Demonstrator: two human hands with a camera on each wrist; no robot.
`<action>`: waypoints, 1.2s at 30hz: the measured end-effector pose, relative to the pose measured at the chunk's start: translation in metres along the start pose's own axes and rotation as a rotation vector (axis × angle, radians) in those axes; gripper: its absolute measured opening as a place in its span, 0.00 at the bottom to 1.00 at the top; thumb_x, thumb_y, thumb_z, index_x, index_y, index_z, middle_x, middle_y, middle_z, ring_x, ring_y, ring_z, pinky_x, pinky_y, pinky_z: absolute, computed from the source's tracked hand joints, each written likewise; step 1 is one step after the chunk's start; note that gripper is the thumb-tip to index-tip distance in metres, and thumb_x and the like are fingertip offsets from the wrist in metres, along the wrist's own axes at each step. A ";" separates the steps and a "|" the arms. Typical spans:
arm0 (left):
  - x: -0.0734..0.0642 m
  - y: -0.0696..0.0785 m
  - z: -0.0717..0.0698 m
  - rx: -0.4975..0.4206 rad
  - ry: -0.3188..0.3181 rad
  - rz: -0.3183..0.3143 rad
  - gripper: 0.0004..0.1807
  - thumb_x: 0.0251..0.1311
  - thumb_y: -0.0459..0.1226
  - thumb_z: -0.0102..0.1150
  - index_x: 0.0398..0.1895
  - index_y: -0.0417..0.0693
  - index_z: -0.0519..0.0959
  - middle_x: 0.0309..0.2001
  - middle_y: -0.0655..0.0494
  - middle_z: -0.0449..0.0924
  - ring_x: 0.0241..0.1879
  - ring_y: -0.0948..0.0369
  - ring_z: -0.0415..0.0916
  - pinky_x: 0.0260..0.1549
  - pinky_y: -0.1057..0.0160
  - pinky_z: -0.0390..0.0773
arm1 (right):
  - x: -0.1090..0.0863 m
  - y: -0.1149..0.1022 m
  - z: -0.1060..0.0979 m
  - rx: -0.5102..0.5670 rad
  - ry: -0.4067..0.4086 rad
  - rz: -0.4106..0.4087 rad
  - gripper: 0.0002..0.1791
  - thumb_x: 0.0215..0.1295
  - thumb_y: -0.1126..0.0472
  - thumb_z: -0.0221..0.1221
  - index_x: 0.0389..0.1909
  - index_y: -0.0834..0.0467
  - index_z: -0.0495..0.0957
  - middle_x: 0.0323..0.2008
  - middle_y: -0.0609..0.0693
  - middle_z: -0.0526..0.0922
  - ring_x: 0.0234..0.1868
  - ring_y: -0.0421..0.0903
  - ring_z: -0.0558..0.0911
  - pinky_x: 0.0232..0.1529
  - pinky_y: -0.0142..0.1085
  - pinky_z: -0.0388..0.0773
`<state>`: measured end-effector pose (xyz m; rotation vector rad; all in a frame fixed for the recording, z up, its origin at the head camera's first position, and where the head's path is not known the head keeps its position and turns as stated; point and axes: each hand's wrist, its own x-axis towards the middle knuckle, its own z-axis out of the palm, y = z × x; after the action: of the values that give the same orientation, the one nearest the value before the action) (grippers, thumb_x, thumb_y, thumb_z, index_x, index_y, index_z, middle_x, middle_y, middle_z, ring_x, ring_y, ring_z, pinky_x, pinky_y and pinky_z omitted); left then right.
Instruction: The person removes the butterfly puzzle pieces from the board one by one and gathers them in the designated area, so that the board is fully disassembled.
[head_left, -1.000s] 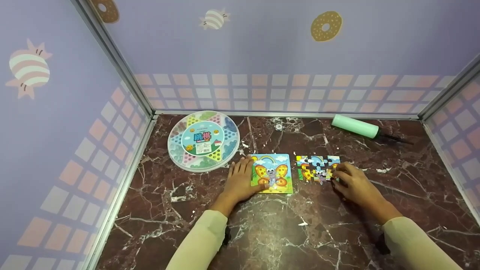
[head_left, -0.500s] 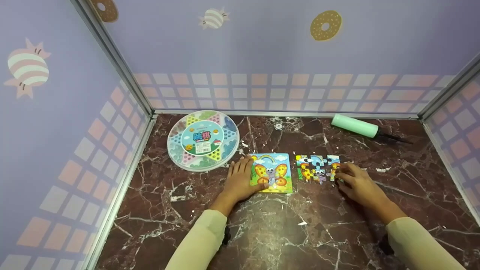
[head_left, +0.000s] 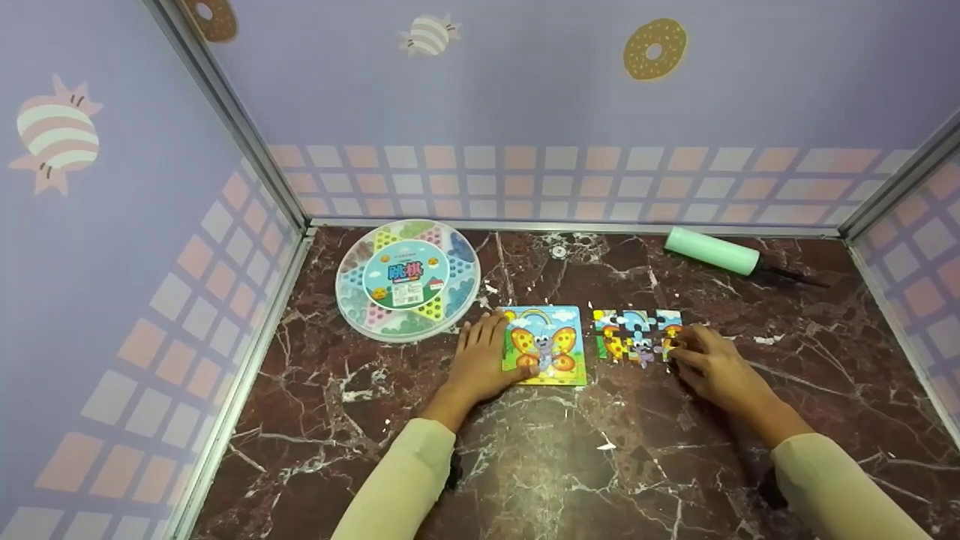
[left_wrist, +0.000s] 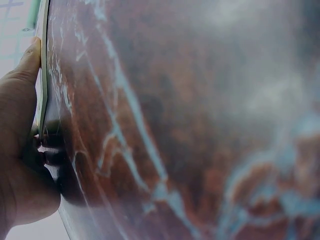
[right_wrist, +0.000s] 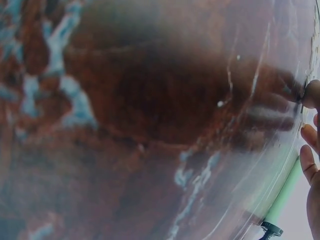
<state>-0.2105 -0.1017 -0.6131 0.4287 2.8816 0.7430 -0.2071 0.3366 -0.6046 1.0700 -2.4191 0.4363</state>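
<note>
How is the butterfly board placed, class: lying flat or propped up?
Lying flat: the butterfly board shows its printed face upward in the head view, and its thin edge runs along the tabletop in the left wrist view.

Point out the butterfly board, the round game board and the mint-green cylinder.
Butterfly board [head_left: 544, 345]: head view, on the printed butterfly.
Round game board [head_left: 407, 279]: head view, on its central label.
Mint-green cylinder [head_left: 712, 251]: head view, midway along its side.

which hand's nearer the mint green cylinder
Right: the right hand is apart, on the near side of the cylinder; the left hand is farther left, thumb on the square butterfly board.
</note>
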 end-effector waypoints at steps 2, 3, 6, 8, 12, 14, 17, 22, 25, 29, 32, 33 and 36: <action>0.000 0.000 0.000 0.004 0.001 0.001 0.63 0.67 0.75 0.60 0.91 0.46 0.53 0.90 0.45 0.52 0.91 0.42 0.43 0.90 0.36 0.38 | 0.000 0.000 0.000 0.002 0.000 0.003 0.19 0.48 0.77 0.80 0.43 0.62 0.93 0.51 0.71 0.84 0.46 0.68 0.86 0.43 0.66 0.86; 0.000 0.000 0.000 0.005 0.000 0.000 0.63 0.67 0.75 0.61 0.91 0.46 0.53 0.90 0.45 0.52 0.91 0.42 0.43 0.90 0.36 0.38 | 0.000 0.000 0.000 0.003 -0.002 0.005 0.19 0.48 0.77 0.80 0.43 0.62 0.93 0.51 0.71 0.84 0.46 0.68 0.86 0.43 0.66 0.86; -0.001 0.001 -0.001 0.012 -0.010 -0.003 0.63 0.67 0.74 0.61 0.91 0.46 0.52 0.91 0.45 0.50 0.92 0.42 0.42 0.90 0.36 0.37 | 0.000 -0.001 0.000 0.006 -0.006 0.011 0.19 0.49 0.77 0.80 0.43 0.62 0.93 0.51 0.70 0.84 0.47 0.68 0.86 0.43 0.66 0.86; -0.002 0.002 -0.003 0.018 -0.009 0.003 0.62 0.67 0.73 0.62 0.91 0.44 0.53 0.91 0.44 0.50 0.91 0.42 0.43 0.90 0.35 0.39 | 0.000 -0.002 -0.001 0.009 -0.008 0.013 0.19 0.49 0.77 0.80 0.43 0.62 0.93 0.52 0.70 0.83 0.47 0.68 0.86 0.44 0.66 0.86; -0.003 0.004 -0.004 0.024 -0.011 0.008 0.62 0.67 0.72 0.63 0.91 0.43 0.53 0.91 0.43 0.49 0.91 0.41 0.44 0.89 0.35 0.41 | 0.001 -0.002 -0.001 0.014 0.002 0.003 0.19 0.48 0.78 0.79 0.42 0.61 0.93 0.51 0.70 0.83 0.47 0.68 0.86 0.43 0.66 0.86; -0.002 0.003 -0.003 0.020 -0.011 0.005 0.63 0.67 0.72 0.62 0.91 0.43 0.53 0.91 0.44 0.49 0.91 0.42 0.43 0.90 0.36 0.40 | 0.001 -0.001 -0.001 0.020 0.014 -0.009 0.19 0.48 0.78 0.79 0.41 0.61 0.93 0.50 0.70 0.83 0.45 0.67 0.86 0.41 0.64 0.85; -0.002 0.002 -0.002 0.008 -0.011 -0.003 0.63 0.66 0.74 0.61 0.91 0.45 0.52 0.92 0.46 0.48 0.91 0.43 0.42 0.90 0.37 0.38 | 0.002 0.000 -0.001 0.029 0.029 -0.028 0.18 0.47 0.79 0.78 0.40 0.61 0.93 0.48 0.69 0.83 0.44 0.66 0.85 0.40 0.62 0.85; 0.000 0.001 0.000 0.009 0.003 0.000 0.64 0.66 0.75 0.60 0.91 0.46 0.53 0.91 0.46 0.50 0.91 0.42 0.43 0.90 0.37 0.39 | 0.001 -0.001 -0.001 0.026 0.024 -0.015 0.18 0.47 0.79 0.78 0.40 0.61 0.93 0.50 0.70 0.83 0.45 0.67 0.84 0.41 0.63 0.85; 0.000 0.002 -0.001 0.012 -0.005 -0.006 0.64 0.65 0.76 0.60 0.92 0.47 0.52 0.91 0.47 0.49 0.92 0.43 0.43 0.90 0.38 0.38 | 0.000 -0.002 -0.001 0.023 0.009 0.016 0.17 0.49 0.77 0.79 0.40 0.60 0.93 0.51 0.70 0.83 0.46 0.67 0.83 0.42 0.64 0.84; 0.000 0.003 -0.002 0.009 -0.010 -0.012 0.64 0.65 0.75 0.61 0.92 0.47 0.52 0.91 0.47 0.49 0.92 0.44 0.42 0.90 0.38 0.38 | -0.001 -0.002 -0.002 0.015 -0.018 0.053 0.15 0.50 0.73 0.79 0.40 0.58 0.94 0.51 0.70 0.83 0.47 0.66 0.82 0.43 0.64 0.83; -0.001 0.003 -0.002 0.006 -0.009 -0.008 0.64 0.65 0.75 0.61 0.91 0.46 0.52 0.91 0.47 0.49 0.91 0.43 0.42 0.90 0.37 0.38 | -0.002 -0.003 -0.003 0.010 -0.033 0.071 0.15 0.51 0.70 0.80 0.41 0.58 0.94 0.51 0.69 0.83 0.48 0.66 0.82 0.44 0.63 0.83; -0.001 0.003 -0.002 0.006 -0.010 -0.007 0.64 0.65 0.75 0.61 0.91 0.46 0.52 0.91 0.47 0.49 0.91 0.43 0.42 0.90 0.37 0.38 | -0.002 -0.003 -0.003 0.009 -0.036 0.075 0.15 0.51 0.70 0.80 0.41 0.58 0.94 0.51 0.68 0.83 0.48 0.66 0.81 0.44 0.63 0.83; -0.001 0.002 -0.002 0.007 -0.009 -0.004 0.64 0.65 0.75 0.61 0.91 0.45 0.52 0.91 0.46 0.49 0.91 0.43 0.42 0.90 0.37 0.38 | -0.001 -0.004 -0.003 0.005 -0.044 0.089 0.14 0.52 0.68 0.80 0.42 0.58 0.94 0.51 0.68 0.83 0.49 0.65 0.81 0.46 0.63 0.82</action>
<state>-0.2092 -0.1014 -0.6098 0.4265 2.8766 0.7294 -0.2027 0.3356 -0.6021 0.9864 -2.5135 0.4526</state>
